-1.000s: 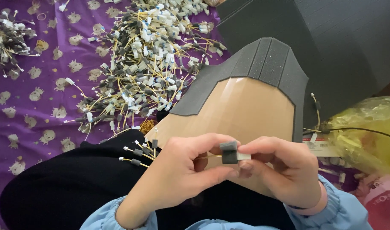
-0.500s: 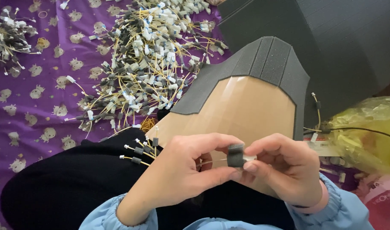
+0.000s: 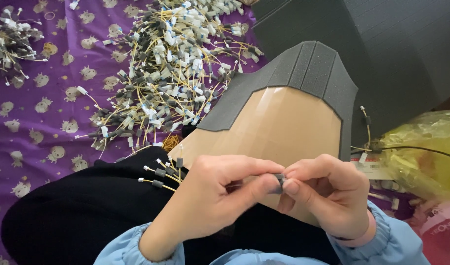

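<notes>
Head view: left hand point(image 3: 212, 194) and right hand point(image 3: 328, 194) meet fingertip to fingertip, both pinched on a small dark ferrite piece point(image 3: 280, 180) over a tan cardboard panel point(image 3: 284, 122). Beyond lies a pile of yellow wires point(image 3: 166, 73) on purple cloth point(image 3: 33, 132).

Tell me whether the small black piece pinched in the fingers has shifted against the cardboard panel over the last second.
Yes. The small black piece has slid rightward and slightly down across the cardboard panel, now almost hidden between both hands' fingertips.

Head view, steeply down, close
</notes>
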